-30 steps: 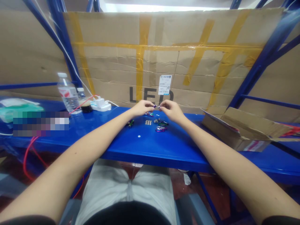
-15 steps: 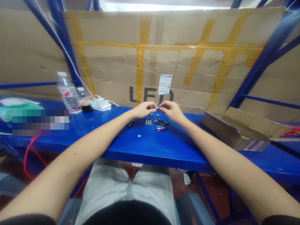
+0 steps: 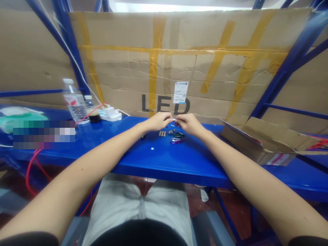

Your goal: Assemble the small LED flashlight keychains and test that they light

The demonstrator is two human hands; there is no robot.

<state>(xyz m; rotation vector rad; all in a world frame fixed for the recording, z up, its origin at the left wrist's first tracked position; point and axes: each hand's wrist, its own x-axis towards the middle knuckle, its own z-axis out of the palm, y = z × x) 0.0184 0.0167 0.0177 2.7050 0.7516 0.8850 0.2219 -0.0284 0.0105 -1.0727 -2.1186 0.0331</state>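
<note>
Pinching a small piece (image 3: pixel 174 120) between them, both hands (image 3: pixel 161 120) (image 3: pixel 189 124) sit close together above a blue table (image 3: pixel 164 159), before taped cardboard (image 3: pixel 123 78).

White glare (image 3: pixel 179 6) tops the cardboard panel (image 3: pixel 123 78) facing you, your blue tabletop (image 3: pixel 143 159) faintly shining; wide-angle distortion stretches the blurry outer edges, and a pixelated patch (image 3: pixel 43 135) masks the left.
</note>
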